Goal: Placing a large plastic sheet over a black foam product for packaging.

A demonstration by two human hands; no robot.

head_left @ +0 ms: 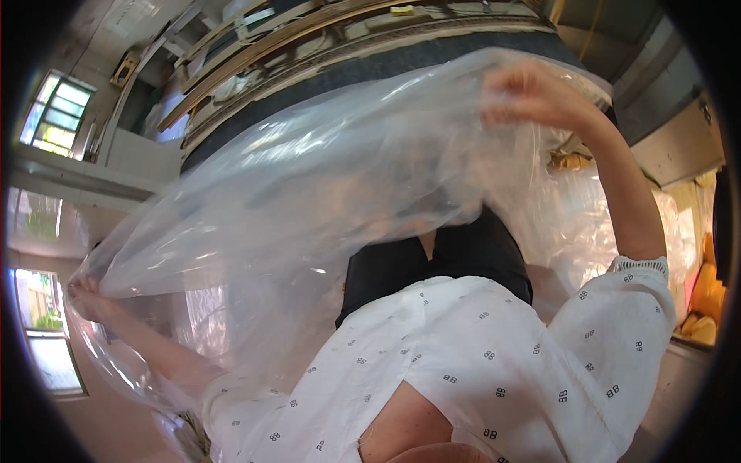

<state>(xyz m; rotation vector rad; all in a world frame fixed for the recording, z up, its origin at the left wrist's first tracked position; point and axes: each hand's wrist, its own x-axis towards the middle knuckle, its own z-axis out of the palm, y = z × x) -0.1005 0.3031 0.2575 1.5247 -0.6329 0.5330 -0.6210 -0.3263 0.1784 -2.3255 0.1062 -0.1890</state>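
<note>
At far left, low in the head view, the left hand (83, 297) pinches a bunched corner of the clear plastic sheet (309, 201), fingers closed tight on the film, arm stretched out to the side. From there the sheet runs up and to the right across the front of the body, its long axis slanting from low left to high right, billowing loose between the two grips and draping over the left forearm. In the middle, below the sheet, sits the white patterned shirt (463, 355) with dark trousers (455, 258) past it. At upper right the right hand (532, 96) is raised well above the left, fingers clenched on the sheet's top edge. Both hands hold it, well apart; the sheet's bulk hangs nearer the left hand. Further right, more crumpled clear plastic (617, 224) lies heaped, with yellow foam-like pieces (704, 297) at the edge. A dark mat edge (370, 65) and wooden battens (285, 38) lie beyond the sheet.
</note>
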